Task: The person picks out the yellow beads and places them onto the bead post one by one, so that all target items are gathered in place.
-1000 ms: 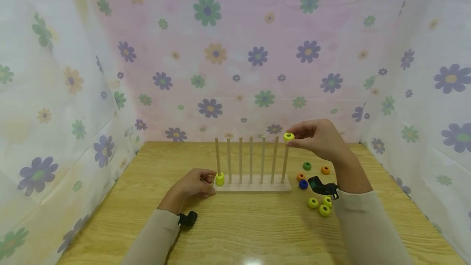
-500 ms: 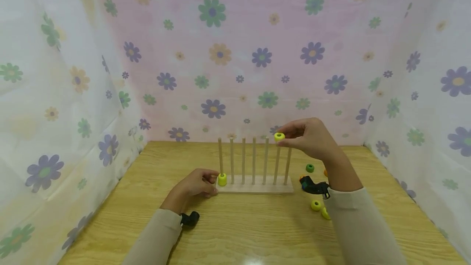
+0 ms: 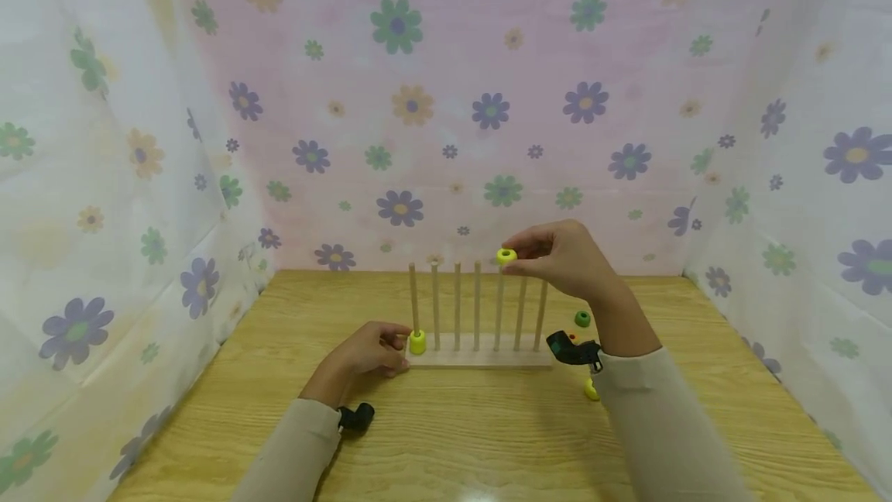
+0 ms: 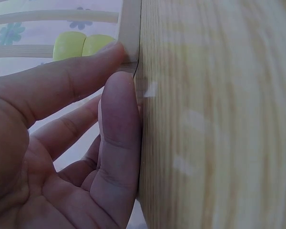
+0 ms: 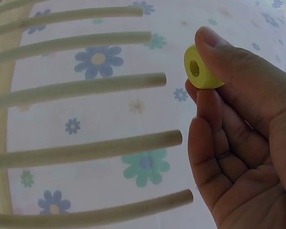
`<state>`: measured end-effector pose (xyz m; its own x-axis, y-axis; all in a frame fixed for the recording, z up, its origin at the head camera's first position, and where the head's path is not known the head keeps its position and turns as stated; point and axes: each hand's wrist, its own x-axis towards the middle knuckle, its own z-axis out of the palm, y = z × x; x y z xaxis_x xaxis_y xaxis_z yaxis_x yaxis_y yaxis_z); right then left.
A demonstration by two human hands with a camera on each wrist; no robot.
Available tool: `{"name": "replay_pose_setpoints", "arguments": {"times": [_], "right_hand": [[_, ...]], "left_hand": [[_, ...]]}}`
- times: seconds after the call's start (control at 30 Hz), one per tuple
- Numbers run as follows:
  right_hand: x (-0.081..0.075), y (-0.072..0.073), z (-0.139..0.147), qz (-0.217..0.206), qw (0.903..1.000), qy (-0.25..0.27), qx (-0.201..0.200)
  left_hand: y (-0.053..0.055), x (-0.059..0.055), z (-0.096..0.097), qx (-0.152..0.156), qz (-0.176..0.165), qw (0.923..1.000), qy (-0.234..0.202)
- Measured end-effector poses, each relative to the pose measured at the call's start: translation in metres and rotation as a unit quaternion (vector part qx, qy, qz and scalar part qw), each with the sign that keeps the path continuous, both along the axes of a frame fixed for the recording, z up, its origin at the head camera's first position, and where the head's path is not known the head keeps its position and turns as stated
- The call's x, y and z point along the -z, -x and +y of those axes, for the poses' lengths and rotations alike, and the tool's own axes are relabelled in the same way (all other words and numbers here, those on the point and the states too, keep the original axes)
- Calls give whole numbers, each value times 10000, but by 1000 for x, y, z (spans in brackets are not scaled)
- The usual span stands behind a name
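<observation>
A wooden peg rack (image 3: 456,359) with several upright pegs stands on the table. Two yellow beads (image 4: 83,45) are stacked on its leftmost peg. At that end my left hand (image 3: 365,348) holds the base, index finger and thumb against its end in the left wrist view. My right hand (image 3: 560,258) pinches another yellow bead (image 5: 200,69) between thumb and fingers, its hole showing. This bead is level with the peg tops, overlapping the tip of the third peg from the right in the head view. The right wrist view shows it just beyond the peg ends.
Right of the rack lie a green bead (image 3: 582,319) and a yellow bead (image 3: 591,390); an orange bead (image 3: 573,337) peeks out over the right wrist's black camera (image 3: 567,348). The right forearm hides other beads. Flowered cloth (image 3: 446,99) walls in the table's back and sides.
My right hand has carried its yellow bead leftward along the peg tops, from the rightmost peg to the third from the right. My left hand has stayed at the rack's left end.
</observation>
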<state>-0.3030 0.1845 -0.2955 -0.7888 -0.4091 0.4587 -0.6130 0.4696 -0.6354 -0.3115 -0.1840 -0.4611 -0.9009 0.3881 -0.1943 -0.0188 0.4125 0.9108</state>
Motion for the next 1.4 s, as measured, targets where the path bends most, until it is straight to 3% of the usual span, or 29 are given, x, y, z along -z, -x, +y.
{"name": "replay_pose_setpoints", "arguments": {"times": [0.27, 1.4], "right_hand": [[0, 1, -17, -264, 9996, 101, -96], [-3, 7, -59, -233, 9992, 92, -307]], "left_hand": [[-1, 3, -2, -49, 42, 10000, 28], [1, 3, 0, -12, 103, 9999, -2]]}}
